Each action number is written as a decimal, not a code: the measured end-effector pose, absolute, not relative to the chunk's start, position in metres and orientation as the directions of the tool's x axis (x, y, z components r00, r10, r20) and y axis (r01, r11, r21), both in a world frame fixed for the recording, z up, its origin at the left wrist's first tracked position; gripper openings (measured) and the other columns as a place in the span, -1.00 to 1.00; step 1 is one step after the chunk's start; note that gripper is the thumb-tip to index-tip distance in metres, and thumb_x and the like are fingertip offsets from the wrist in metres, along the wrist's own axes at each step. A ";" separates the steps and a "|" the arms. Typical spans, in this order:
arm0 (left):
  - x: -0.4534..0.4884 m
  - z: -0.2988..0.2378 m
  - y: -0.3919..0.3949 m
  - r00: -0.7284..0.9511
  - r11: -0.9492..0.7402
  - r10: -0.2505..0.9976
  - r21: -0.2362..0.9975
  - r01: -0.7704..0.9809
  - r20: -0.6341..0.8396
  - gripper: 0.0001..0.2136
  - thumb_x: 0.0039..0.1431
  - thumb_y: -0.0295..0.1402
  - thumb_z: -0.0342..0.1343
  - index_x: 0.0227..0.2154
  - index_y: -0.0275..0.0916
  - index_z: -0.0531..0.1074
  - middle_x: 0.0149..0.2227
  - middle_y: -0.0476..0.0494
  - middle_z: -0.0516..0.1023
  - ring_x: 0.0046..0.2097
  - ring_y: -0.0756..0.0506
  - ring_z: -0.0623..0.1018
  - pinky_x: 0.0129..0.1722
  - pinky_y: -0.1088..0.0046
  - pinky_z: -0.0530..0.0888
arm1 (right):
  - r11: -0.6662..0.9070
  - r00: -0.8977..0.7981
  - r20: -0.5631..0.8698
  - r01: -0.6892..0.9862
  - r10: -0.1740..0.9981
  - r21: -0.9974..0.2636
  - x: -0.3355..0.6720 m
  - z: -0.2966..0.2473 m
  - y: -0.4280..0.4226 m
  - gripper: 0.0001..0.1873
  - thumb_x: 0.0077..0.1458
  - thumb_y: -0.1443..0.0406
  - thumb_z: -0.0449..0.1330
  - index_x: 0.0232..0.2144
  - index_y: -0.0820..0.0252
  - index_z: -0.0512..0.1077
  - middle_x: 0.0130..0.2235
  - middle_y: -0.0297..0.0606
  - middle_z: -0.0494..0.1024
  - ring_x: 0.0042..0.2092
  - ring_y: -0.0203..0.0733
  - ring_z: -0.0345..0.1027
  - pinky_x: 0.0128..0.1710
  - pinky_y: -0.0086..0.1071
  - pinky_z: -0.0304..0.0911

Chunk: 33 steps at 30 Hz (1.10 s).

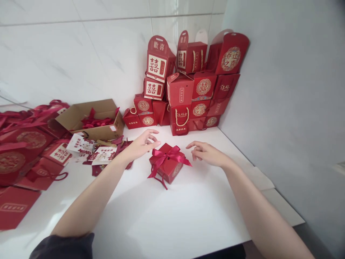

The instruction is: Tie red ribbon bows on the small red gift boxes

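Observation:
A small red gift box (pixel 172 173) sits on the white table in front of me. Across its top lies a shiny crimson ribbon bow (pixel 168 157), its tails hanging over the sides, and a dark red cord handle (pixel 161 181) droops at the near side. My left hand (pixel 142 144) hovers just left of the box with fingers apart and nothing in them. On the other side, my right hand (pixel 205 153) is held off the box, fingers loosely bent and empty. Neither hand appears to grip the box or the bow.
Stacked red gift boxes (pixel 180 90) stand against the back wall and the grey right-hand wall (pixel 283 90). A cardboard box (pixel 93 133) of ribbons is at back left, with white printed cards (pixel 104 155) before it. More red boxes (pixel 29 144) pile up at far left.

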<state>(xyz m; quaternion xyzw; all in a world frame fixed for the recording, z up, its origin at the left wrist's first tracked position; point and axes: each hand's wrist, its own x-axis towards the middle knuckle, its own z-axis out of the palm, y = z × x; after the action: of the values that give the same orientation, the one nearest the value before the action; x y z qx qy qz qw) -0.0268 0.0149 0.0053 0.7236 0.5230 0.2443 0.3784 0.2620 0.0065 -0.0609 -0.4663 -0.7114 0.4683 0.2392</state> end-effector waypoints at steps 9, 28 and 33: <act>-0.019 0.019 -0.045 0.237 -0.213 0.971 0.367 0.906 -0.021 -0.29 0.09 0.19 -0.09 0.21 -0.14 0.15 0.21 -0.28 0.29 0.17 -0.32 0.35 0.07 0.16 0.31 | 0.179 -0.716 -0.099 0.302 0.691 -0.936 0.243 -0.050 -0.008 -0.68 0.02 0.38 -0.01 -0.30 0.20 0.53 -0.47 -0.32 0.50 -0.41 -0.28 0.30 -0.39 -0.43 0.19; -0.028 -0.001 -0.078 0.172 -0.160 0.985 0.266 0.951 -0.021 -0.06 -0.06 -0.02 0.15 0.33 -0.11 -0.19 0.21 -0.37 0.23 0.10 -0.41 0.43 -0.10 0.14 0.44 | 0.216 -0.501 -0.055 0.467 0.864 -0.857 0.236 -0.081 0.000 -0.73 0.04 0.33 0.00 -0.32 0.18 0.49 -0.40 -0.30 0.56 -0.36 -0.26 0.38 -0.33 -0.43 0.25; -0.069 0.027 -0.079 0.119 -0.122 0.992 0.349 0.929 0.031 -0.12 -0.05 0.01 0.17 0.30 -0.19 -0.02 0.20 -0.29 0.31 0.14 -0.32 0.41 0.06 0.21 0.38 | 0.136 -0.409 -0.100 0.510 0.907 -0.849 0.240 -0.107 0.014 -0.73 0.01 0.32 0.00 -0.32 0.21 0.49 -0.40 -0.28 0.57 -0.39 -0.26 0.36 -0.38 -0.43 0.23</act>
<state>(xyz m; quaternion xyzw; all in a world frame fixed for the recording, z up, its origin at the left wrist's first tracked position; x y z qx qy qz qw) -0.0686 -0.0788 0.0268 0.7378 0.6510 0.1294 0.1226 0.2396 0.0144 -0.1074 -0.4933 -0.7182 0.4341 0.2288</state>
